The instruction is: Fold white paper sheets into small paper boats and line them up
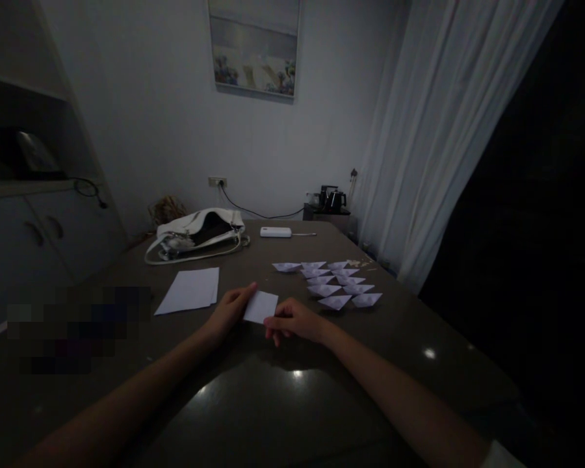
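Observation:
Between my hands is a small folded piece of white paper (260, 307), raised a little over the dark table. My left hand (229, 313) grips its left edge, with the thumb on top. At its lower right corner, my right hand (292, 320) pinches the paper between thumb and fingers. Just right of my hands, several folded paper boats (335, 301) stand in rows on the table. To the left of my left hand lies a small stack of white paper sheets (189, 290).
On the dark glossy table (283, 416), a white handbag (195, 234) lies at the back left. Near the far edge rests a white power bank (275, 232) with a short cable. A black kettle (335, 200) stands beyond the table, and a white curtain (419, 130) hangs at the right.

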`<act>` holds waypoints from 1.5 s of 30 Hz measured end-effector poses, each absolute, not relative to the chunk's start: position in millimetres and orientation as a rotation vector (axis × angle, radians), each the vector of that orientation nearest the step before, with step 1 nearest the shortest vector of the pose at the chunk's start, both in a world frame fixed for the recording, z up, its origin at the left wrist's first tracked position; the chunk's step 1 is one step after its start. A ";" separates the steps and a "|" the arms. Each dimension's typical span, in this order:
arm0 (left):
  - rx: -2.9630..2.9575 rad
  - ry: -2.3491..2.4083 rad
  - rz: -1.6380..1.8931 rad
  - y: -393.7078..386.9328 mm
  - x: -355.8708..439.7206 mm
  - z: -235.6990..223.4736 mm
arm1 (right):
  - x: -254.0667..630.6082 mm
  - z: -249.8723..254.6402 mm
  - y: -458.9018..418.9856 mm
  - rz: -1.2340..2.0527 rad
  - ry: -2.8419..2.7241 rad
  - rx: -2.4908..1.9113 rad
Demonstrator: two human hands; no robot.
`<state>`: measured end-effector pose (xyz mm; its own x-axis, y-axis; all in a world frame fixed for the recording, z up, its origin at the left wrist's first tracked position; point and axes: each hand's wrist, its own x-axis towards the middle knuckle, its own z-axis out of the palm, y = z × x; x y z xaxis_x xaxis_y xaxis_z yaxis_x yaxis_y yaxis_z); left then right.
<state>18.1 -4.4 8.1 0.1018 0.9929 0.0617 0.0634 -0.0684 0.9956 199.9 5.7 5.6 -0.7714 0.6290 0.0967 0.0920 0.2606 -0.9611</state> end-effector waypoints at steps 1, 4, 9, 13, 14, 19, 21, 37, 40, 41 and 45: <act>1.339 1.144 1.145 -4.4 17.8 8.8 | 199.9 6.3 4.9 1.531 -2.098 -0.638; 1.300 1.100 1.145 -5.0 18.0 9.8 | 199.6 8.3 4.3 1.518 -2.097 -0.614; 1.271 1.119 1.181 -3.4 18.4 7.3 | 199.8 8.1 5.1 1.510 -2.096 -0.637; 1.345 1.132 1.077 -1.7 15.8 8.7 | 199.6 5.2 4.8 1.545 -2.125 -0.659; 1.384 1.125 1.036 -2.3 15.2 9.7 | 199.4 4.8 4.7 1.553 -2.130 -0.666; 1.373 1.000 1.001 -6.1 14.4 9.5 | 198.6 7.8 4.3 1.566 -2.117 -0.695; 1.270 0.933 1.045 -5.4 14.4 6.4 | 198.8 10.6 3.5 1.556 -2.111 -0.697; 1.225 0.952 1.145 0.6 9.9 4.9 | 200.3 5.0 7.0 1.440 -2.134 -0.688; 1.249 0.946 1.170 0.3 7.9 6.0 | 201.8 1.7 8.9 1.427 -2.149 -0.702; 1.259 0.943 1.180 -0.5 7.6 7.2 | 201.9 1.2 9.0 1.427 -2.157 -0.708; 1.284 0.942 1.193 -3.8 8.6 11.6 | 200.4 0.9 8.3 1.389 -2.148 -0.708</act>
<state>8.6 -3.8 11.6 0.1790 0.9775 0.1116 -0.1182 -0.0913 0.9888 200.4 8.3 0.9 -0.7494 0.6518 0.1162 0.1613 0.3499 -0.9228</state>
